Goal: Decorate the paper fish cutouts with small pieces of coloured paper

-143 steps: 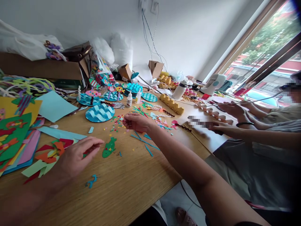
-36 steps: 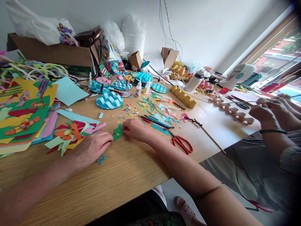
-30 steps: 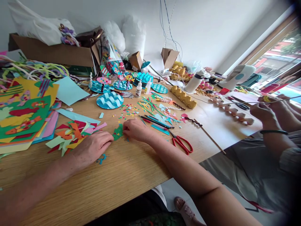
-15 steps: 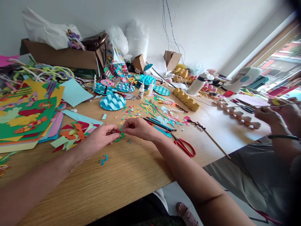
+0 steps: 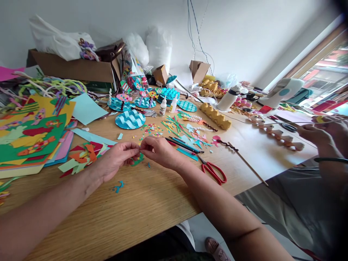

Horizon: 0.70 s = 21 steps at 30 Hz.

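Note:
My left hand [image 5: 123, 155] and my right hand [image 5: 154, 149] meet fingertip to fingertip above the wooden table. Both are closed in a pinch; whatever lies between the fingers is too small to make out. Just beneath them a green paper piece [image 5: 138, 159] with coloured dots shows in part on the tabletop. Small blue paper scraps [image 5: 118, 187] lie nearer to me. Beyond my fingers are tiny coloured paper bits [image 5: 152, 129]. To the right of my right hand rest several dark pencils [image 5: 187, 145] and red-handled scissors [image 5: 214, 172].
Paper cuttings [image 5: 86, 155] and stacked coloured sheets [image 5: 58, 145] lie left. A blue wavy disc [image 5: 130, 119] and glue bottles [image 5: 162, 106] stand further back. A wooden stick [image 5: 251, 166] reaches the table edge. At right, another person's hands [image 5: 317, 134] hold a thin strand.
My hands stay pinched together, the fingertips now touching more closely. My left hand has turned slightly. The view has shifted a little.

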Tool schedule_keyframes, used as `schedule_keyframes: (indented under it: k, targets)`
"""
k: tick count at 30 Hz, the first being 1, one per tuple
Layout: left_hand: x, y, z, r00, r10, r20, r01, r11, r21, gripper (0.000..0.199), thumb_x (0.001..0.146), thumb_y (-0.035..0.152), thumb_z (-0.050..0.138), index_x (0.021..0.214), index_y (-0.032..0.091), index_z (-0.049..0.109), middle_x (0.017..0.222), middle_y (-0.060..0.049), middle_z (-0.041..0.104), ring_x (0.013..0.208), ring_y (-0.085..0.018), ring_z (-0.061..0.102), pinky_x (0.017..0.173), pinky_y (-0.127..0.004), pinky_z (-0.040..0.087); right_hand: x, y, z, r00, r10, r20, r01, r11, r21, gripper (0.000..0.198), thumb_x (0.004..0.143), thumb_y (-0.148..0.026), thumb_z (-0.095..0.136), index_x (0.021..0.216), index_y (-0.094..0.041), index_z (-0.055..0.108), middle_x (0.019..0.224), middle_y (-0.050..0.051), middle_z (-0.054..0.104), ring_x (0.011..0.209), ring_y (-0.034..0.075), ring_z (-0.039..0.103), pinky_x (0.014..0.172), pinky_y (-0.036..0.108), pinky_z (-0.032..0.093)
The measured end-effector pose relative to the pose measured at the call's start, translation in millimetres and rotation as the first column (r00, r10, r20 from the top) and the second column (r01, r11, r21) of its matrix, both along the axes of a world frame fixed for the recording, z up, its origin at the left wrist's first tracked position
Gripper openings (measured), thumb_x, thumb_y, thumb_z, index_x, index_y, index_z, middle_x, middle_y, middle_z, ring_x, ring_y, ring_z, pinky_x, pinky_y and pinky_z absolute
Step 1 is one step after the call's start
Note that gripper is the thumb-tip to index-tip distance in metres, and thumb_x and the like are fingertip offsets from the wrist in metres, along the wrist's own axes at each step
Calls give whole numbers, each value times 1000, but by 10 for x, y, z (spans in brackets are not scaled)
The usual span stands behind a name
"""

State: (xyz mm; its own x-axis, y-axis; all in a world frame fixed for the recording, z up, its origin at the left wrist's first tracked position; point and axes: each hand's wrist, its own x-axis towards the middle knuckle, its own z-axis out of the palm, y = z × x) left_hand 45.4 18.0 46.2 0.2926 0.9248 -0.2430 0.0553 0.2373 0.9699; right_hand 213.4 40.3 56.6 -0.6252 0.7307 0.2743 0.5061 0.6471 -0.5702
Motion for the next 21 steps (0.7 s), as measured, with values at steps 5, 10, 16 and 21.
schedule_keyframes:
  k: [5, 10, 16, 21]
  targets:
    - [15, 16, -21, 999, 51, 7, -51, 999, 3, 20, 66, 30, 65, 76, 15, 58, 68, 2, 57, 61, -9, 50, 54, -21, 35, -6, 9, -21, 998, -42, -55, 39, 997, -61, 4, 75, -15, 52, 75, -13, 56, 68, -1, 55, 62, 6, 46, 58, 18, 33]
    - [13, 33, -37, 996, 93, -14, -92, 994, 52, 21, 65, 33, 64, 76, 16, 59, 67, 2, 58, 60, -9, 50, 54, -21, 35, -3, 70, -107, 981, -121, -153, 85, 971, -224, 11, 75, -23, 53, 74, -13, 56, 60, -3, 51, 54, 5, 43, 51, 18, 32]
    - [24, 44, -37, 992, 109, -60, -104, 991, 80, 21, 63, 33, 63, 74, 15, 59, 65, 2, 58, 60, -9, 49, 54, -20, 35, -18, 71, -138, 978, -154, -139, 111, 954, -280, 14, 75, -26, 52, 73, -13, 58, 59, -4, 51, 53, 5, 42, 49, 17, 30]
    - [51, 45, -29, 989, 117, -89, -110, 990, 89, 22, 62, 34, 63, 72, 15, 59, 64, 2, 58, 59, -9, 49, 52, -20, 35, -36, 37, -100, 981, -178, -77, 155, 958, -243, 11, 75, -22, 52, 72, -13, 59, 58, -5, 50, 52, 4, 41, 49, 17, 28]
